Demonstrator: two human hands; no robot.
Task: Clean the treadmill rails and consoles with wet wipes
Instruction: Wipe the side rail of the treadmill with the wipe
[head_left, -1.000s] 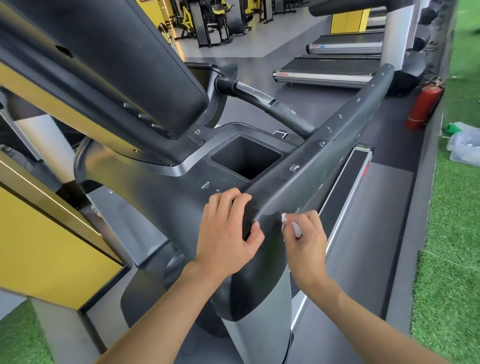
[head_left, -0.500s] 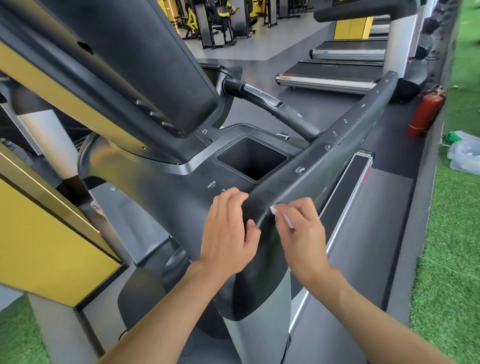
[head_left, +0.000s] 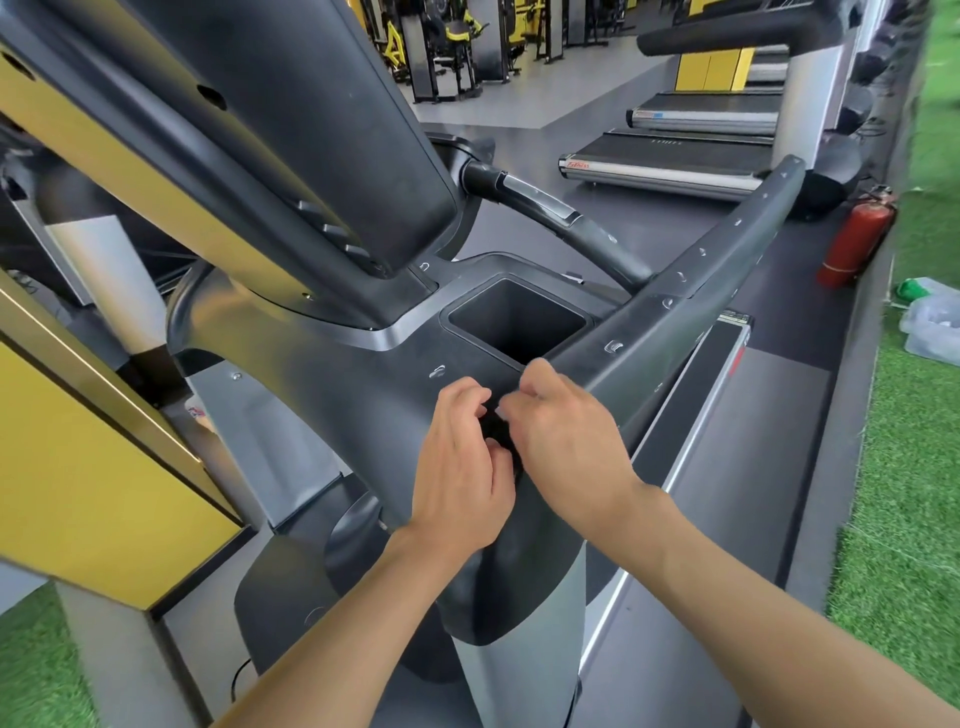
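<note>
The dark grey plastic treadmill console (head_left: 322, 374) fills the centre and left of the frame. From it the dark grey side rail (head_left: 675, 322) climbs toward the upper right, beside a square cup recess (head_left: 514, 317). Both hands meet at the rail's lower end, just below centre. The left hand (head_left: 457, 467) has its fingers (head_left: 467, 395) curled against the rail; whether they grip it cannot be told. The right hand (head_left: 566, 431) has curled fingers (head_left: 530, 384) pinching a small white wet wipe (head_left: 502, 412), which shows only as a sliver between the hands. A red fire extinguisher (head_left: 857, 239) stands at the right.
</note>
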